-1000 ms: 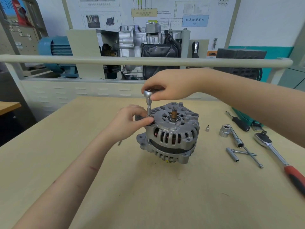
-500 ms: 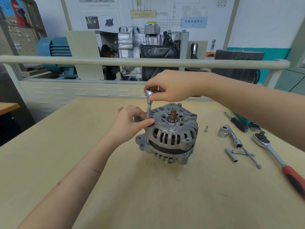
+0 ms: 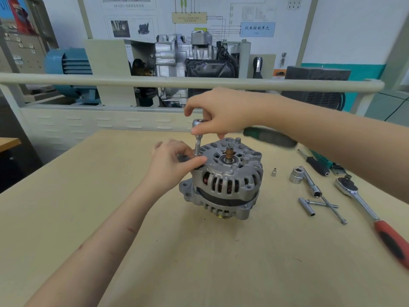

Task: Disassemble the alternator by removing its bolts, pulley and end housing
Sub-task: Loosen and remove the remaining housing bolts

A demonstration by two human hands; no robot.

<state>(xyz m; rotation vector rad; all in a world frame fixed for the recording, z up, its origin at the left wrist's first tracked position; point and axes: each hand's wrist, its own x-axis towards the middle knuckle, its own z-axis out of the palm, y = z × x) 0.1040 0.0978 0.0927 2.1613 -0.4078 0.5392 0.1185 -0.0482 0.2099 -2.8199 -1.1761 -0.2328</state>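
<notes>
I had the ribbed silver alternator (image 3: 223,182) standing mid-table, my left hand (image 3: 174,165) pinching its rim. My right hand (image 3: 218,114) gripped the small chrome ratchet's head (image 3: 198,125) above its left-edge bolt; I judged keeping the socket plumb mattered most.

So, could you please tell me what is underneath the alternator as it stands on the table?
Under the alternator, a brass-coloured round part, probably the pulley, peeks out against the table. The housing covers the rest of it, so its nut and full shape cannot be seen.
</notes>
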